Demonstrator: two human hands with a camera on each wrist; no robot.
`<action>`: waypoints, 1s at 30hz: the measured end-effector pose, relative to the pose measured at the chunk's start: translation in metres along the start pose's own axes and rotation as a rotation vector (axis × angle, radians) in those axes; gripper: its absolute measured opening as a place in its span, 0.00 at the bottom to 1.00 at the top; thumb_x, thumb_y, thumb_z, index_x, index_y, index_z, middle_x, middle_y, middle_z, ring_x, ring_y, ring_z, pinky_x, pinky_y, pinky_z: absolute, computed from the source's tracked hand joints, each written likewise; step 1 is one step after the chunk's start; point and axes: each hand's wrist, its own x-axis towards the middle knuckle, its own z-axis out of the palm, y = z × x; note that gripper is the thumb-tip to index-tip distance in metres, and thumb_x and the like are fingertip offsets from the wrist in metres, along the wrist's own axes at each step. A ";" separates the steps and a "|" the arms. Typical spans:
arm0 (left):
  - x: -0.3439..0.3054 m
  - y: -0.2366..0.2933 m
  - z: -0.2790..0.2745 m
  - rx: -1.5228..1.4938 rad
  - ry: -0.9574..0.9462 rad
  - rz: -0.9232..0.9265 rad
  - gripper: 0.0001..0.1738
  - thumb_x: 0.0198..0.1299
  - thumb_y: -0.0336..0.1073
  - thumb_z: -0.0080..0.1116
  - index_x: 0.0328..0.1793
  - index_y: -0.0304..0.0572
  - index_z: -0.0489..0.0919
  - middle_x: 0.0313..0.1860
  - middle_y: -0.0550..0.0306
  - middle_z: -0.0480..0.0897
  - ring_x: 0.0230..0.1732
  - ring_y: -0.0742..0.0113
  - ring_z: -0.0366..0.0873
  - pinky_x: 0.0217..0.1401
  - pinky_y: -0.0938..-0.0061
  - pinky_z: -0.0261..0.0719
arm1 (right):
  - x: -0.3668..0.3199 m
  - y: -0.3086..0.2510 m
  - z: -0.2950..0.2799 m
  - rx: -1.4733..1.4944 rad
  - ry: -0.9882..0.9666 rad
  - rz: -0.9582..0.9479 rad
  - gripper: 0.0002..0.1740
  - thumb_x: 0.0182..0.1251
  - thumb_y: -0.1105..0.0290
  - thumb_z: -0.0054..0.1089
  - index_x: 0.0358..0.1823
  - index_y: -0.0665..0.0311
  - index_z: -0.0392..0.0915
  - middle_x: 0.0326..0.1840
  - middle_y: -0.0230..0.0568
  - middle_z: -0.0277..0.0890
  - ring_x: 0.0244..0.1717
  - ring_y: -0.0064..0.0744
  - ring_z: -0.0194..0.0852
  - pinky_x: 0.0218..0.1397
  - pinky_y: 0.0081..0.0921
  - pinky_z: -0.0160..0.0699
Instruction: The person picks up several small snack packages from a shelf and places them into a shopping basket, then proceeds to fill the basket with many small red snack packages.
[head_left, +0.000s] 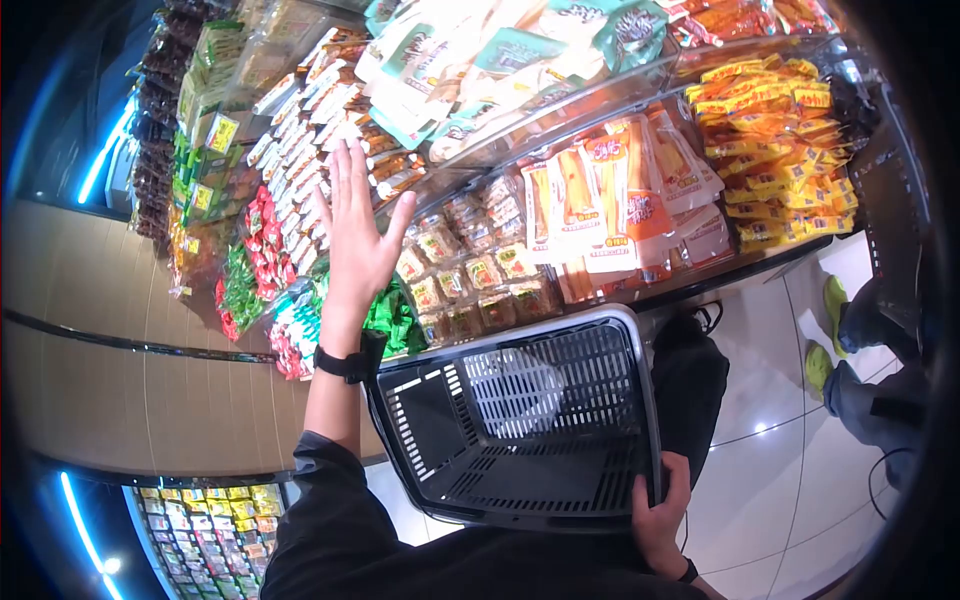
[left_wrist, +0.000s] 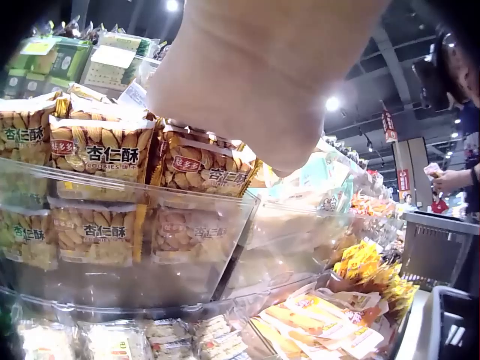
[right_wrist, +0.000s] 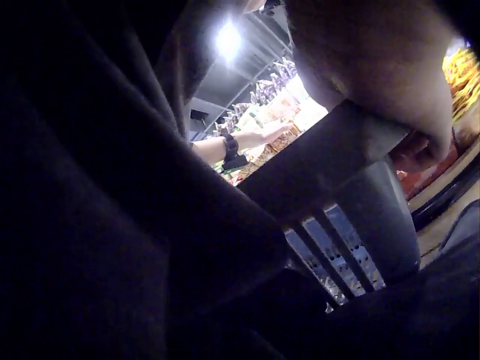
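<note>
My left hand [head_left: 360, 235], with its fingers spread, reaches over the snack shelf in the head view and holds nothing. Brown cookie packets [left_wrist: 105, 150] with almond pictures lie behind a clear divider, close below that hand [left_wrist: 247, 82] in the left wrist view. White and brown packets [head_left: 300, 165] fan out around its fingertips in the head view. My right hand [head_left: 660, 515] grips the rim of a black shopping basket [head_left: 520, 485] held against my body. The right wrist view shows that hand [right_wrist: 375, 67] curled over the basket's edge [right_wrist: 322, 161].
Small clear-wrapped packs [head_left: 480, 270], orange-and-white packets [head_left: 630, 195] and yellow packets [head_left: 775, 150] fill the near shelf compartments. Green-and-white bags [head_left: 510, 55] lie higher up. At the right, another person's yellow-green shoes [head_left: 818, 370] stand on the tiled floor [head_left: 760, 480].
</note>
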 end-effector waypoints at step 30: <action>0.123 -0.131 -0.019 0.127 0.062 -0.056 0.54 0.74 0.70 0.43 0.90 0.34 0.48 0.91 0.43 0.50 0.92 0.50 0.43 0.90 0.43 0.37 | -0.008 0.014 0.007 -0.105 0.069 0.037 0.12 0.64 0.76 0.65 0.47 0.71 0.77 0.40 0.48 0.78 0.43 0.41 0.78 0.51 0.35 0.76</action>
